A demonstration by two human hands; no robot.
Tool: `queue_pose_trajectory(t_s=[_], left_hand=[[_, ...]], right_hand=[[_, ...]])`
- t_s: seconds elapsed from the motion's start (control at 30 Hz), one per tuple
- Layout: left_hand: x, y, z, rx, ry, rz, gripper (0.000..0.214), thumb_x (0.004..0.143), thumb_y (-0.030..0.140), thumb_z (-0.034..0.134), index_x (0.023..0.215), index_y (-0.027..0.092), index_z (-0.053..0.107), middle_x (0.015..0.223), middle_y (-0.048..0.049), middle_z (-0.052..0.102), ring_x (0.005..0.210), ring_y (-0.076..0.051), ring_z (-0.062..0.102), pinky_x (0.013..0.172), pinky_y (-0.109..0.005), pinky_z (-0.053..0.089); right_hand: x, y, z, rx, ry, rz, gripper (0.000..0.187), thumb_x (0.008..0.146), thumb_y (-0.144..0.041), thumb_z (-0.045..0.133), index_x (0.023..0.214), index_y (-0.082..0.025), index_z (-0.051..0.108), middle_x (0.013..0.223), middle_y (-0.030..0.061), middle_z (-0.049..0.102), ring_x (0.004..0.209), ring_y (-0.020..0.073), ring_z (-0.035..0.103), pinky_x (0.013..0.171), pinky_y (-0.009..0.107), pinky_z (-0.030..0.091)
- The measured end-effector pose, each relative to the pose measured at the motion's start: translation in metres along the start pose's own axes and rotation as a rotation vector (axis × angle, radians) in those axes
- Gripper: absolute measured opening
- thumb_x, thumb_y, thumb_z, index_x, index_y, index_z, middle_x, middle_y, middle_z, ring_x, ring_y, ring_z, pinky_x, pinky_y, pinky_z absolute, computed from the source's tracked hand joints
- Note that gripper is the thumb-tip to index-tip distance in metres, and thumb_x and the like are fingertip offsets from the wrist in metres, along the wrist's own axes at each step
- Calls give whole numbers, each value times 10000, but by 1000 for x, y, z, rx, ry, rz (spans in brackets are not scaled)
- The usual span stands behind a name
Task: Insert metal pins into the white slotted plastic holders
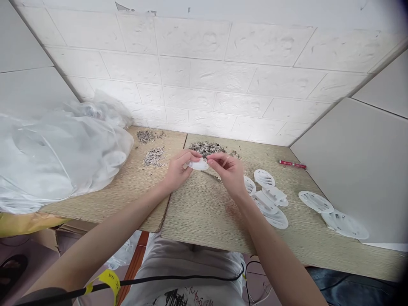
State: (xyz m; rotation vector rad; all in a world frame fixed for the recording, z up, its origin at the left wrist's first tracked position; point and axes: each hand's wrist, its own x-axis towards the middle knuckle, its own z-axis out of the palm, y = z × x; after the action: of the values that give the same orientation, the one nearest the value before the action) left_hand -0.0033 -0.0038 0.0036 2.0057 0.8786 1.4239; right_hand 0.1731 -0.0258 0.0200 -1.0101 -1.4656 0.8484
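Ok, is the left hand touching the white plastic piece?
Touching. The head view shows the left hand pinching the white plastic piece at its left edge.

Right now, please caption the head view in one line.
The left hand and right hand hold a white plastic piece over a wooden table, metal bits behind, more white pieces at right.

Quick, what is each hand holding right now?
Left hand: closed on a white plastic disc.
Right hand: pinching the same disc's edge.
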Motion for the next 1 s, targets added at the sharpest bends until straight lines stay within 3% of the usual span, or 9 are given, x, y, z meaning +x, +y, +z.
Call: queue_pose_trajectory(t_s=[0.2, 0.4, 0.57, 0.7, 0.83, 1.0], left_hand=[[-2, -2, 1, -24, -21, 65, 81, 851, 226, 578, 801, 217, 641, 1002, -74, 687, 993, -209, 613, 914, -386, 444], [-3, -1, 2, 35, -29, 28, 99, 858, 231, 560, 802, 216, 640, 1023, -74, 691, 1018, -215, 612, 930, -395, 446], [-3, -1, 2, 79, 0, 81, 104, 867, 193, 555, 818, 205, 645, 992, -72, 704, 960, -196, 636, 884, -365, 475], [-2, -6, 3, 102, 34, 198, 86, 868, 174, 566, 826, 189, 639, 951, -66, 715, 926, -180, 658, 818, -341, 514], [-1, -11, 3, 136, 63, 290, 93, 867, 129, 564, 849, 177, 641, 936, -67, 719, 920, -167, 664, 808, -333, 530], [-3, -12, 5, 170, 97, 268, 101, 863, 112, 564, 854, 170, 645, 931, -67, 715, 928, -164, 662, 820, -331, 538]], right_hand=[[-3, 0, 3, -26, -74, -53, 147, 816, -368, 652, 842, -228, 691, 760, -1, 631, 548, 100, 364, 519, 272, 324], [-4, 0, 4, -115, -69, -68, 148, 834, -368, 633, 851, -229, 681, 778, 7, 632, 559, 107, 404, 535, 276, 349], [-6, -3, 5, -256, -27, -251, 131, 889, -302, 577, 858, -225, 677, 850, 38, 645, 724, 153, 546, 606, 289, 412], [-6, -2, 6, -328, -8, -354, 124, 900, -254, 560, 850, -214, 666, 839, 42, 650, 777, 165, 573, 644, 296, 439], [-6, 1, 8, -315, 3, -358, 99, 892, -220, 572, 846, -206, 658, 836, 37, 659, 733, 148, 568, 629, 287, 444], [-8, 3, 13, -310, 32, -352, 92, 886, -203, 574, 827, -202, 645, 810, 31, 656, 686, 137, 556, 590, 275, 435]])
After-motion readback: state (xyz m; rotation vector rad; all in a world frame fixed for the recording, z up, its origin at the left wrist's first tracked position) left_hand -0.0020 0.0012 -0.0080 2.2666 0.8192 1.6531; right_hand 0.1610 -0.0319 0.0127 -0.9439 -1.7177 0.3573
